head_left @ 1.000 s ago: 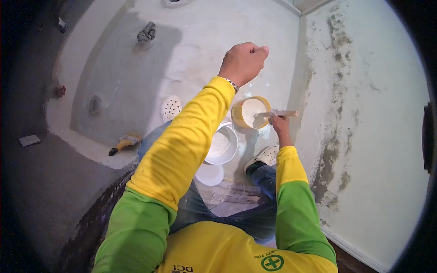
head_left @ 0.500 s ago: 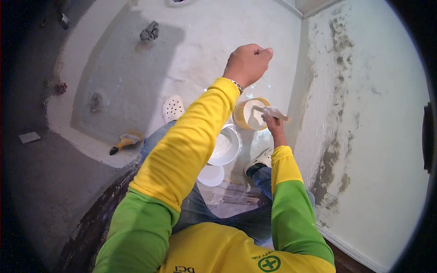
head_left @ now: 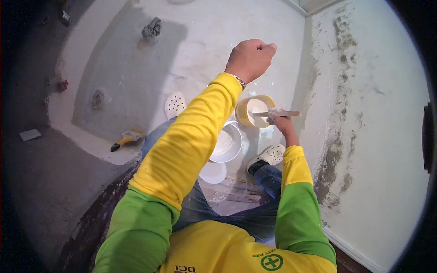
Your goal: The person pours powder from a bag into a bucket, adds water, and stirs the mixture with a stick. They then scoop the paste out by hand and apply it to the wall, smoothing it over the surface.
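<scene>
- The left hand is closed in a fist, raised beyond the yellow tub in the view; a bracelet circles its wrist.
- The right hand grips a flat wooden stick, whose far end reaches over the tub's white mixture; whether it dips in is unclear.
- The tub stands on the floor, near a white bucket with white material inside.
- A round white lid lies beside the bucket, on the wearer's side.
- White perforated clogs are on the wearer's feet.
- A yellow-handled paintbrush lies off to the left.
</scene>
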A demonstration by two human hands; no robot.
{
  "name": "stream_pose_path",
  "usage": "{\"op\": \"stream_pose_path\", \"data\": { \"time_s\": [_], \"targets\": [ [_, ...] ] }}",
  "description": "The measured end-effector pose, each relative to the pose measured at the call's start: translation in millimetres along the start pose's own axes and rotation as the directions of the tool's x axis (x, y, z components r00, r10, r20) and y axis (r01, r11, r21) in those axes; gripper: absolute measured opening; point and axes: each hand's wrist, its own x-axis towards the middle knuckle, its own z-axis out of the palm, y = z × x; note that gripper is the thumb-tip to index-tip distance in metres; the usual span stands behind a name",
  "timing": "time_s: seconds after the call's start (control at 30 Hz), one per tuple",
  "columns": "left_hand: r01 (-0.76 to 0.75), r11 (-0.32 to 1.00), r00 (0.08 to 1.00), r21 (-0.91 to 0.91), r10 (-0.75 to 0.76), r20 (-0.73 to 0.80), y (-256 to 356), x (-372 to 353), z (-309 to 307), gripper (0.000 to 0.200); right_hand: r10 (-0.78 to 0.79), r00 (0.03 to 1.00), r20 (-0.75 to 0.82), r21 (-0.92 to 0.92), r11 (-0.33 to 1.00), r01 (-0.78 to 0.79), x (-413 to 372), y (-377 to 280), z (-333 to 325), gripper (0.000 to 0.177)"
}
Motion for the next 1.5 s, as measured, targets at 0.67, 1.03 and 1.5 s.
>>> {"op": "stream_pose_path", "data": {
  "time_s": [0.67, 1.03, 1.5],
  "targets": [
    [-0.024, 1.0, 1.0, 0.013, 0.024, -0.001, 1, 0, 1, 0.039, -0.021, 0.995, -0.099, -0.081, 0.997, 0.013, 5, 18, -9, 0.02],
    [-0.001, 1.0, 1.0, -0.003, 0.001, -0.003, 3, 2, 0, 0.038, -0.349, 0.92, -0.178, -0.16, 0.933, 0.323, 14, 24, -3, 0.018],
    [-0.031, 0.999, 0.999, -0.007, 0.031, -0.005, 1, 2, 6, 0.038, -0.452, 0.886, 0.104, -0.11, 0.88, 0.462, 8, 28, 6, 0.015]
  ]
}}
